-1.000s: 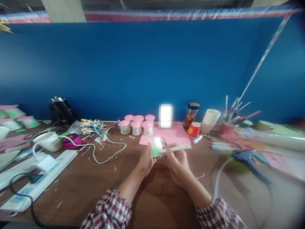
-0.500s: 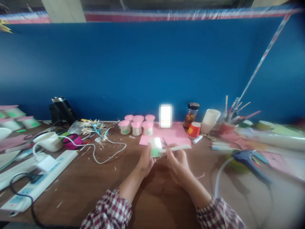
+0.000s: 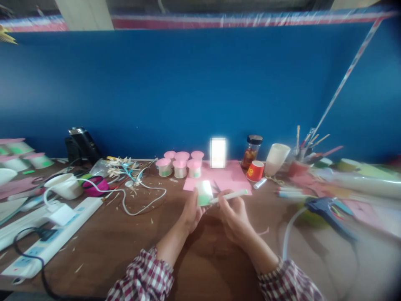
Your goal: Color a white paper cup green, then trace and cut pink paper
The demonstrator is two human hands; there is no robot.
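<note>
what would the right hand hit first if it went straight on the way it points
Probably the small cup in the left hand; the pen has its tip at or near it, depth is unclear.

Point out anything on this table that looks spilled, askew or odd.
Pale scraps lie strewn beside the white power strip, like litter. A bright pixelated rectangle at the far edge of the pink sheet looks odd; what it hides cannot be told.

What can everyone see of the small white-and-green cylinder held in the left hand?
This white-and-green cylinder looks papery, brightly lit above, green below. The left hand grips its left side, before a pink paper sheet. A slim white marker in the right hand points at its lower right; contact and tilt are unclear.
</note>
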